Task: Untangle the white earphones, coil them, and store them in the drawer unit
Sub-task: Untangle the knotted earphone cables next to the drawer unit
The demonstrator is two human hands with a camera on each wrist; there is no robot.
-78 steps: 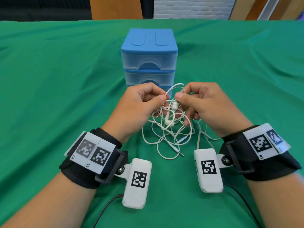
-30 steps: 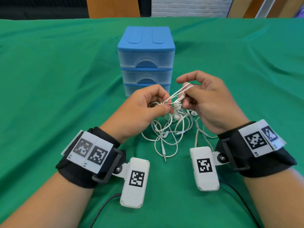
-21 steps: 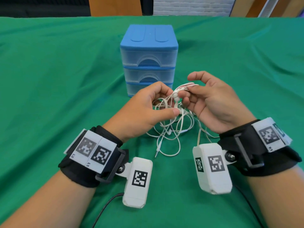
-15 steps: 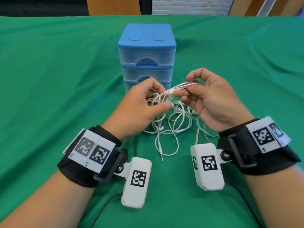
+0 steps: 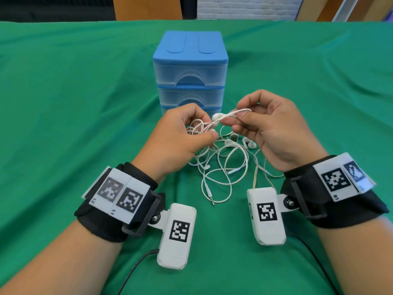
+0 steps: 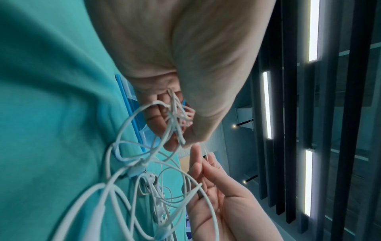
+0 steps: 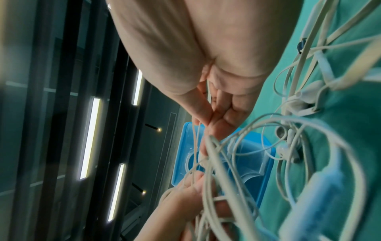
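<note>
The white earphones (image 5: 221,165) are a tangled bundle on the green cloth, just in front of the blue drawer unit (image 5: 190,69), whose drawers are all shut. My left hand (image 5: 209,134) pinches a knot of cable loops (image 6: 175,120) above the cloth. My right hand (image 5: 240,116) pinches a doubled strand stretched from that knot, with an earbud (image 5: 217,117) on it. More earbuds (image 5: 249,143) lie under the right palm. The jack plug (image 5: 211,199) rests on the cloth toward me. In the right wrist view the cables (image 7: 288,146) hang blurred before the drawer unit (image 7: 247,154).
Green cloth (image 5: 74,103) covers the whole table and lies open on both sides of the drawer unit. A thin black cable (image 5: 136,269) runs from each wrist camera toward me. Wooden panels and a white brick wall stand beyond the far edge.
My right hand has risen and drawn a doubled strand out of the knot to the right. The left hand keeps its pinch. The loose loops and jack plug have shifted slightly on the cloth.
</note>
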